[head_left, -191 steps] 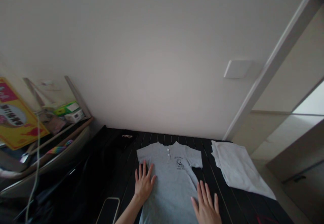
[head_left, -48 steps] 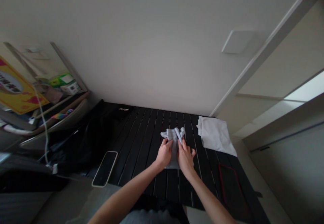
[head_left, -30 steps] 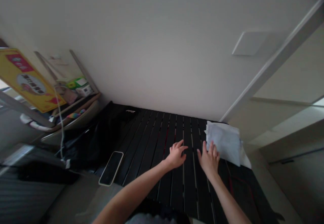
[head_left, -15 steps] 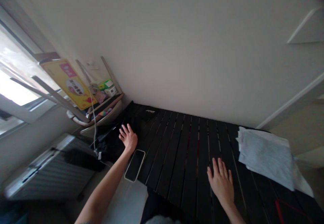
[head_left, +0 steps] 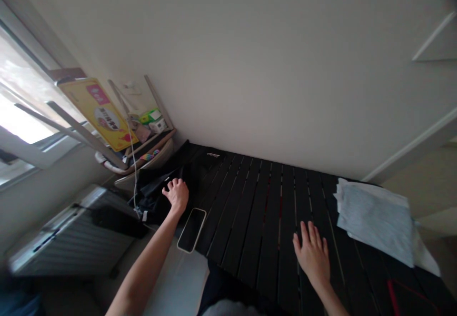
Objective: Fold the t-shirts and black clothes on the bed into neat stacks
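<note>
My left hand (head_left: 177, 194) is over the black cloth (head_left: 153, 182), which lies bunched at the left end of the dark slatted table (head_left: 250, 211). Its fingers are bent a little and apart, their tips at the cloth; no fold shows pinched between them. Just below that hand, a phone (head_left: 192, 230) with a pale case lies screen up near the table's front edge. My right hand (head_left: 313, 254) rests palm down on the slats, fingers stretched out, holding nothing. To its right is a folded light grey cloth (head_left: 374, 221) with a white layer under it.
At the left, a chair (head_left: 157, 149) holds small packages and a yellow printed board (head_left: 103, 116). A white cable (head_left: 134, 178) hangs beside the black cloth. A silver suitcase (head_left: 71, 240) stands below. A wall (head_left: 267, 68) borders the table's far side.
My left hand has moved slightly left and down onto the black cloth, its fingers bending from a wider spread. My right hand has stayed in place. The view has shifted slightly.
</note>
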Tool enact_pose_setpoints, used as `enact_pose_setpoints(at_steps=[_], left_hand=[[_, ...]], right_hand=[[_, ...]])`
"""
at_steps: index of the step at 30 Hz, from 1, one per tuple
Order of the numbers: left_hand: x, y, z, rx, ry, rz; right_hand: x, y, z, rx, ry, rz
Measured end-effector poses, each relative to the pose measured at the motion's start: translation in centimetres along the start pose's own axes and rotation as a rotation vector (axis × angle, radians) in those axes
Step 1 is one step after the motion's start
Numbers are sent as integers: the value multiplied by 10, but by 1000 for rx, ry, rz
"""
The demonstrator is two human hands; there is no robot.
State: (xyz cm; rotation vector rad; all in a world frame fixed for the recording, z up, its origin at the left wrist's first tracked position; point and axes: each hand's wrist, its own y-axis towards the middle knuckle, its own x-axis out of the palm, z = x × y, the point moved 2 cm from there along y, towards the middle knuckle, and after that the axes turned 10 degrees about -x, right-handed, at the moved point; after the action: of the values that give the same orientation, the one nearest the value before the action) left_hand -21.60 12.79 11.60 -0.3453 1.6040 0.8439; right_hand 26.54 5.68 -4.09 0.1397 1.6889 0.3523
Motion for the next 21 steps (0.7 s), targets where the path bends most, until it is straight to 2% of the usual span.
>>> enact_pose_setpoints(at_steps=[2,5,8,11,16,21], left_hand=[[-6,4,12,101,-34,0],[-3,13,43,294,-50,-99],[14,25,79,424,-28,-174],[38,39,106,478,21,-261],[71,67,120,494,126,-399],[81,88,122,556,158,-428]], right_hand=[[1,0,0,0,-4,-11],[1,1,-5,6,-23,-12],[1,6,-16,49,-67,14],[1,13,-28,96,-90,37],[4,21,-32,109,-72,35],[8,22,-28,116,-65,13]])
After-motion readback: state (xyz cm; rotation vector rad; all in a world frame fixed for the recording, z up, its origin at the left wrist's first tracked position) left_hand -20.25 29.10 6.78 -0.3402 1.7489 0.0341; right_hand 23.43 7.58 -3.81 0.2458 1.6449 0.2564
